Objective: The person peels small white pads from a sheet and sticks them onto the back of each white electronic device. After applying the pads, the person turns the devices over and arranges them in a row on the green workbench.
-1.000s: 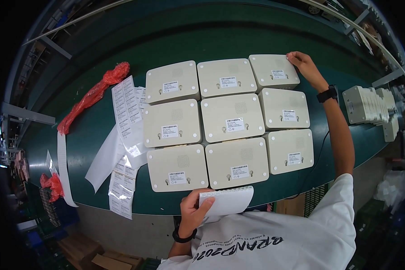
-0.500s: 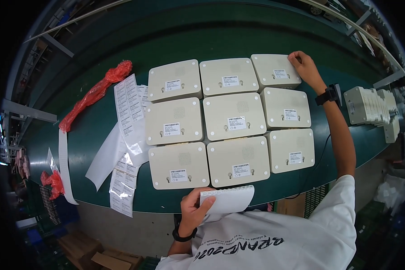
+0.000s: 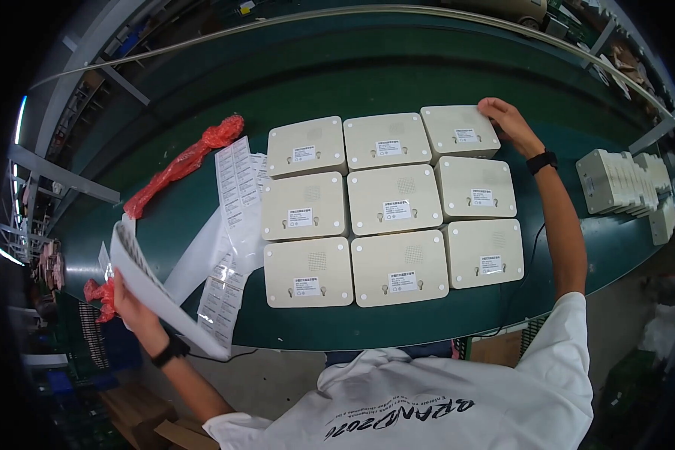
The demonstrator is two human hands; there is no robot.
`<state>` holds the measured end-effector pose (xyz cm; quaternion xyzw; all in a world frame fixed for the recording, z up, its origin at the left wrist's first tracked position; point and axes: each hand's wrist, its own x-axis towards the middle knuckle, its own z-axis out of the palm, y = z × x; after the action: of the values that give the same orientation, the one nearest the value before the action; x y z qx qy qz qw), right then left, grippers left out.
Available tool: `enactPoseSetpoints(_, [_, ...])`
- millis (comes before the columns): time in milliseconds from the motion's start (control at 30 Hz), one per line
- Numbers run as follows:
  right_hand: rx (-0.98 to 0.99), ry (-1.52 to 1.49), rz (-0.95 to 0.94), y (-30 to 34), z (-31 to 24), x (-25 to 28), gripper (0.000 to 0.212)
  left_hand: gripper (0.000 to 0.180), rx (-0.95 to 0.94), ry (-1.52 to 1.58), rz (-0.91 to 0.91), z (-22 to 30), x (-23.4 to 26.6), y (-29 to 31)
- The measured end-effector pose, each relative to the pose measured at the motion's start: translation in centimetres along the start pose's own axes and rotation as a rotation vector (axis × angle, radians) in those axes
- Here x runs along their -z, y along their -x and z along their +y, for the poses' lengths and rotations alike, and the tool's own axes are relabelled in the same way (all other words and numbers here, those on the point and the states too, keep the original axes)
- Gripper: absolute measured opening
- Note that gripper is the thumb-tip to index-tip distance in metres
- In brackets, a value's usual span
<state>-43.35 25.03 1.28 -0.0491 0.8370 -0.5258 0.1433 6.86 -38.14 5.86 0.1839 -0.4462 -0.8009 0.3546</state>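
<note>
Cream plastic boxes lie in three rows of three, each with a white label, round white feet and keyhole slots on top; the middle one (image 3: 379,180) has a speaker grid. My right hand (image 3: 507,122) is at the outer corner of the far right box (image 3: 448,120), its fingers bent and closed against the edge. Off the table's near left edge, my left hand (image 3: 133,304) grips a long white paper strip (image 3: 154,281), held up at a slant. Its fingertips are partly hidden behind the paper.
Printed label sheets (image 3: 234,180) and white backing paper lie left of the boxes. Crumpled red plastic film (image 3: 176,161) stretches beyond them. A row of cream casings (image 3: 615,182) stands at the table's right end. A dark cable (image 3: 536,251) runs near my right arm.
My left hand has swung left from the front of the boxes, carrying the white paper, which now hangs longer. My right hand stays at the far right box. The view has shifted slightly.
</note>
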Motion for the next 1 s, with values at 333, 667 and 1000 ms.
enactPoseSetpoints(333, [0.222,-0.027,0.074,-1.4,2.2,-0.2,0.032,0.047,0.068,-0.542,0.286,-5.7,3.0,-10.4])
enactPoseSetpoints(667, [0.113,-0.114,0.062,-0.7,3.8,0.9,0.044,0.058,-0.331,-1.351,-0.298,-11.3,-13.4,4.8])
enactPoseSetpoints(1000, [0.239,0.086,0.080,23.1,5.7,-1.3,0.069,0.077,-0.650,-1.547,-0.569,-17.6,-21.1,17.2])
